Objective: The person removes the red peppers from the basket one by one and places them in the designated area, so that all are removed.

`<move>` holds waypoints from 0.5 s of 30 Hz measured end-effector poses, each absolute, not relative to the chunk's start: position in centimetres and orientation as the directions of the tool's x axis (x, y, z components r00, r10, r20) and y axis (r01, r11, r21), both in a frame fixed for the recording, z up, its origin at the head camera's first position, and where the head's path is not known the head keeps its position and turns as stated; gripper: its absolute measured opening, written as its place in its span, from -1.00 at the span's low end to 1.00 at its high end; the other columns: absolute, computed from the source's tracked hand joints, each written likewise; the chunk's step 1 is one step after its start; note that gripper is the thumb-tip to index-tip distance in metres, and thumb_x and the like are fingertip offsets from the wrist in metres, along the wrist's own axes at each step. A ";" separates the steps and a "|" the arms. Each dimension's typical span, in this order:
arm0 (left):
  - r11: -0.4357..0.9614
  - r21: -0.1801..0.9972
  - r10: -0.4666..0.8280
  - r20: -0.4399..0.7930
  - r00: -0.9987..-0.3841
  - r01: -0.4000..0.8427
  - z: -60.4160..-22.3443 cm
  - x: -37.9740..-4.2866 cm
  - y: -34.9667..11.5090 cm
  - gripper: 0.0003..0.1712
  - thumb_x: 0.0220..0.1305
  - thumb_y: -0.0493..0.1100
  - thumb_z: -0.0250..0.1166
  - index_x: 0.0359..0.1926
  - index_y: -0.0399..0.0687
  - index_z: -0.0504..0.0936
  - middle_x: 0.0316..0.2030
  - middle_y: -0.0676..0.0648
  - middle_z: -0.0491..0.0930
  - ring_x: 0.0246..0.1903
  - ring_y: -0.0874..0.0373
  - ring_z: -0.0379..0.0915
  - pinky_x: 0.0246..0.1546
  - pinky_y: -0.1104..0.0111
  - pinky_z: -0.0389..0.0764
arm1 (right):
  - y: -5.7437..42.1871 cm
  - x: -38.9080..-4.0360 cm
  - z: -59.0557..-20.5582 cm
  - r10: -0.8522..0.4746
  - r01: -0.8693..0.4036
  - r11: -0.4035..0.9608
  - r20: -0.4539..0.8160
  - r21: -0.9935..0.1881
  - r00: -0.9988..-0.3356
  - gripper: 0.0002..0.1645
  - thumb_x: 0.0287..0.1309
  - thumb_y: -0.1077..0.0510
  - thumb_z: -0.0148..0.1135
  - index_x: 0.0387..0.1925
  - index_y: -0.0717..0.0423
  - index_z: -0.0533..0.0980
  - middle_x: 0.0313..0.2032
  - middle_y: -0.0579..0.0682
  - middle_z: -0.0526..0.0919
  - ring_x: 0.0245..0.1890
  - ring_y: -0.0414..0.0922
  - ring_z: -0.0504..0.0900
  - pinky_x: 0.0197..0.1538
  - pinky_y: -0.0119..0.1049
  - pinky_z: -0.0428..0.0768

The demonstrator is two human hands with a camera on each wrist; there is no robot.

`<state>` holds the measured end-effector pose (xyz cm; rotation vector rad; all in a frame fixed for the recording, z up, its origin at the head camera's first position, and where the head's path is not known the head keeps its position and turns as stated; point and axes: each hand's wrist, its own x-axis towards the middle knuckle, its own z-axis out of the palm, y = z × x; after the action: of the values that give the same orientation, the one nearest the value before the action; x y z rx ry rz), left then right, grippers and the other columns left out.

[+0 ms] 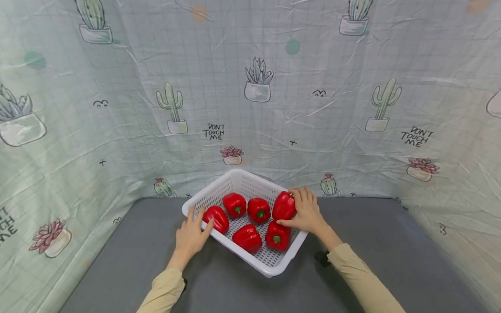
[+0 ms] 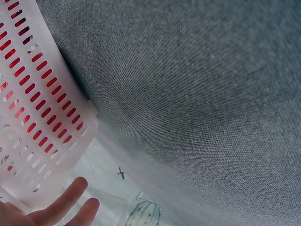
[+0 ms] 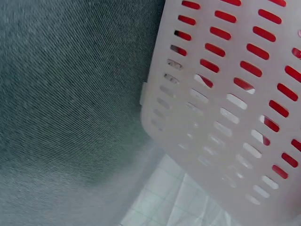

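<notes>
Both forearms reach forward to the white basket (image 1: 269,265) on the grey table (image 1: 111,280). The left hand (image 1: 191,236) rests on the basket's left rim, grip loose, fingers straight. The right hand (image 1: 306,211) curls its grip round a red pepper (image 1: 283,205) at the basket's right side, beside five more.

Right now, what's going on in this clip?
A person has both hands at a white slotted basket holding six red bell peppers on a grey table. The left hand rests at the basket's left rim, fingers touching the leftmost pepper. The right hand curls around the pepper at the right side. The other four peppers lie loose inside. A cactus-print cloth surrounds the table.
</notes>
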<state>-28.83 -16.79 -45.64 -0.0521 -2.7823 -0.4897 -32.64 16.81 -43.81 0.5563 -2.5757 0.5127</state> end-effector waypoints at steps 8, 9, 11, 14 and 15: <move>0.941 0.328 -0.024 0.304 -0.952 0.081 -45.8 -28.7 -16.8 -0.29 0.20 0.23 -0.04 0.28 -0.03 0.21 0.28 -0.29 0.09 -0.08 -0.33 0.38 -0.20 -0.20 0.40 | 16.6 -32.3 -43.5 -0.428 -0.559 0.824 0.545 -0.092 -0.721 -0.02 -0.39 -0.29 0.39 0.06 0.05 0.19 -0.04 0.15 0.39 0.08 0.16 0.28 0.07 0.14 0.23; 0.941 0.328 -0.023 0.304 -0.952 0.082 -45.9 -28.7 -16.8 -0.29 0.20 0.23 -0.04 0.28 -0.03 0.21 0.29 -0.29 0.09 -0.08 -0.33 0.38 -0.20 -0.20 0.40 | 16.5 -32.3 -43.5 -0.439 -0.566 0.821 0.553 -0.075 -0.708 -0.04 -0.36 -0.28 0.38 0.05 0.04 0.19 -0.04 0.14 0.38 0.06 0.13 0.29 0.06 0.12 0.24; 0.941 0.327 -0.022 0.302 -0.953 0.082 -45.9 -28.7 -16.8 -0.28 0.20 0.23 -0.04 0.29 -0.03 0.20 0.29 -0.30 0.08 -0.07 -0.34 0.38 -0.20 -0.20 0.40 | 16.5 -32.2 -43.4 -0.452 -0.572 0.819 0.560 -0.047 -0.694 -0.12 -0.28 -0.26 0.34 0.04 0.01 0.19 -0.04 0.13 0.37 0.04 0.08 0.30 0.05 0.10 0.25; 0.939 0.333 -0.025 0.304 -0.952 0.082 -45.9 -28.8 -16.8 -0.28 0.20 0.23 -0.04 0.29 -0.03 0.20 0.29 -0.29 0.07 -0.07 -0.34 0.38 -0.20 -0.20 0.40 | 16.3 -32.1 -43.3 -0.461 -0.580 0.814 0.566 -0.037 -0.683 -0.23 -0.17 -0.21 0.30 0.04 -0.03 0.19 -0.02 0.15 0.36 0.02 0.06 0.31 0.06 0.09 0.25; 0.939 0.333 -0.026 0.306 -0.952 0.081 -45.9 -28.9 -16.8 -0.28 0.20 0.23 -0.04 0.29 -0.03 0.20 0.29 -0.29 0.07 -0.07 -0.34 0.38 -0.20 -0.20 0.40 | 16.2 -32.1 -43.2 -0.463 -0.581 0.813 0.568 -0.033 -0.680 -0.25 -0.16 -0.20 0.29 0.03 -0.04 0.20 -0.01 0.15 0.35 0.02 0.06 0.31 0.06 0.10 0.25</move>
<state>-28.86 -16.79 -45.89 -0.0402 -2.7867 -0.4968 -32.07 16.18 -43.15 0.7697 -2.4428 0.2845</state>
